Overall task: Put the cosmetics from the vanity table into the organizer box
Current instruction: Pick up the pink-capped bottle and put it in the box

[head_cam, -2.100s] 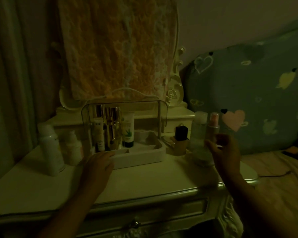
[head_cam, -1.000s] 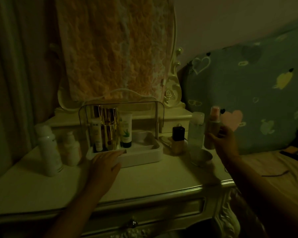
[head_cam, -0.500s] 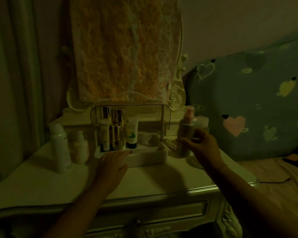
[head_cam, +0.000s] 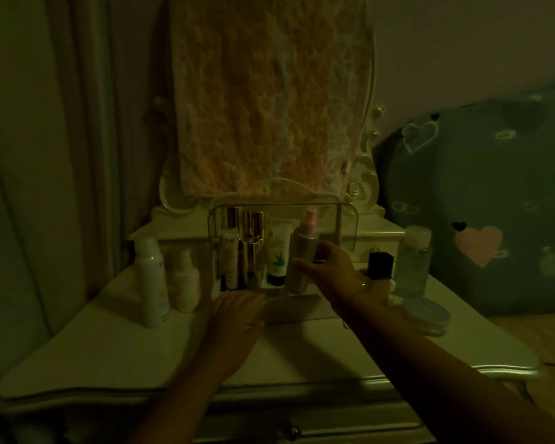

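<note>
- We see dim, greenish light throughout; a plain wall [head_cam: 462, 43] rises at the upper right;
- a pale curtain [head_cam: 61, 155] hangs down the left side;
- the cream vanity table [head_cam: 109, 354] fills the middle; a drawer knob [head_cam: 293, 431] sits below its front edge;
- at its back edge we find a carved mirror frame [head_cam: 362, 184], draped with a lace cloth [head_cam: 263, 107];
- beside its right edge stands dark heart-print bedding [head_cam: 494, 203].

The box's [head_cam: 289, 310] left half is packed with upright gold bottles [head_cam: 253, 248] and tubes [head_cam: 279, 251], so room remains only to their right, where your right hand [head_cam: 330, 274] holds the spray bottle [head_cam: 302, 251]. The raised lid [head_cam: 346, 225] walls off the back. Your left hand [head_cam: 234, 315] rests at the front-left rim. A white can [head_cam: 151, 280] and pump bottle [head_cam: 185, 280] crowd the left flank. A black-capped bottle [head_cam: 380, 265], clear bottle [head_cam: 412, 267] and jar [head_cam: 426, 315] crowd the right. The table's [head_cam: 109, 357] front gives passage.
</note>
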A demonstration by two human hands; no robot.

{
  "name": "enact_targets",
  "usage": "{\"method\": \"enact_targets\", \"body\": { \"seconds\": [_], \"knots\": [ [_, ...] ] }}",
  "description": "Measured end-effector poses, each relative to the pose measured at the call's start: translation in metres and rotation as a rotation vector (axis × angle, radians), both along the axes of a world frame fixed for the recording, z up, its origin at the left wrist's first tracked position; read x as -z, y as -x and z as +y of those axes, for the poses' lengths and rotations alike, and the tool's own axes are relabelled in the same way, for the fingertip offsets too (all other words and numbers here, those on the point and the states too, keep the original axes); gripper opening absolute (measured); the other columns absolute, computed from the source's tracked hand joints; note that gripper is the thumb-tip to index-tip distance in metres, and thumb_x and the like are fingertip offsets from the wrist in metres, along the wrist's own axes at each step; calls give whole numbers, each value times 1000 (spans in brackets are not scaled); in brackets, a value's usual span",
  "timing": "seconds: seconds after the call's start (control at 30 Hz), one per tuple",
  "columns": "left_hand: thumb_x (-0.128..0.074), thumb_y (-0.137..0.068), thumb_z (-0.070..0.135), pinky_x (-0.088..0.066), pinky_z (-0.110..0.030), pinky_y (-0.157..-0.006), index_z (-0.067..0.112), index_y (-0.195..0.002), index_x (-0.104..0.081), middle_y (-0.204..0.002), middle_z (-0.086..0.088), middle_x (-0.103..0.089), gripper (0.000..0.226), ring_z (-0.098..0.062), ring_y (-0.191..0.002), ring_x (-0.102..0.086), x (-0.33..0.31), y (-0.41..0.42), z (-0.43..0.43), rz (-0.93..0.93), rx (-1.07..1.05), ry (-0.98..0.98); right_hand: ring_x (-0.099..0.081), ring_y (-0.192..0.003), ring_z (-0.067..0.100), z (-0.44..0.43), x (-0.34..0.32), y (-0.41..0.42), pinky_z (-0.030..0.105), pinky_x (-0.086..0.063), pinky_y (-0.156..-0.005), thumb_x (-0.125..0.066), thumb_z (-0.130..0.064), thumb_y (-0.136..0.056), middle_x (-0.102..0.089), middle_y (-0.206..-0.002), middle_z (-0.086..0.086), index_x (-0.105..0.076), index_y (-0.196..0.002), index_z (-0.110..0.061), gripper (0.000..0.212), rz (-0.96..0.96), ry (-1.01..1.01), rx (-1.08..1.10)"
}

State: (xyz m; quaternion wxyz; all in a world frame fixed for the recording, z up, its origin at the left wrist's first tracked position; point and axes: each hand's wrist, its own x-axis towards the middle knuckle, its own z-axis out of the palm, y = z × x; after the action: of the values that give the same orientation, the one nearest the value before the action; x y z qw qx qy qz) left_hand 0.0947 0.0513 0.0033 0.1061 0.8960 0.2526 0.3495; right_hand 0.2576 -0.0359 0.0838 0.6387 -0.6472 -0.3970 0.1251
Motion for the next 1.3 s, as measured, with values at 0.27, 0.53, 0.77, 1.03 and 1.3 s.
{"method": "enact_targets", "body": {
  "seconds": [0.27,0.53,0.77,1.03,1.3],
  "knots": [
    [-49,-90,32,-1,-24,-112,33,-136,-34,-145,11,-36,48,-7,-136,-22,2,0,3,31,-15,-40,-62,-102,24,46,7,-3,32,-52,-84,-74,-11,-73,-64,-114,11,-55,-117,-8,48,-11,22,15],
    [-49,-90,32,8,-15,-107,34,-134,-36,-143,13,-37,46,-4,-134,-21,5,0,3,-6,3,-42,-61,-104,21,69,22,-3,22,-51,-75,-71,-13,-77,-62,-119,8,-53,-120,-10,47,-32,92,11],
    [-48,-90,33,7,-16,-107,36,-133,-37,-142,16,-37,45,11,-120,-12,4,-1,3,-14,6,-30,-60,-101,21,77,29,-4,33,-53,-85,-73,-15,-76,-62,-116,9,-55,-117,-11,46,-161,194,59],
    [-49,-89,32,8,-15,-107,35,-134,-37,-142,15,-38,46,-2,-133,-23,3,-2,3,-9,-11,-28,-62,-102,23,75,29,-5,36,-54,-87,-71,-16,-77,-64,-115,10,-55,-116,-11,43,-162,230,49],
    [-50,-88,31,12,-9,-102,35,-133,-39,-141,14,-39,46,9,-120,-15,3,0,2,-19,6,-51,-62,-95,22,65,29,-7,36,-56,-79,-69,-17,-79,-64,-110,11,-55,-114,-11,38,-168,294,22]
  ]
}}
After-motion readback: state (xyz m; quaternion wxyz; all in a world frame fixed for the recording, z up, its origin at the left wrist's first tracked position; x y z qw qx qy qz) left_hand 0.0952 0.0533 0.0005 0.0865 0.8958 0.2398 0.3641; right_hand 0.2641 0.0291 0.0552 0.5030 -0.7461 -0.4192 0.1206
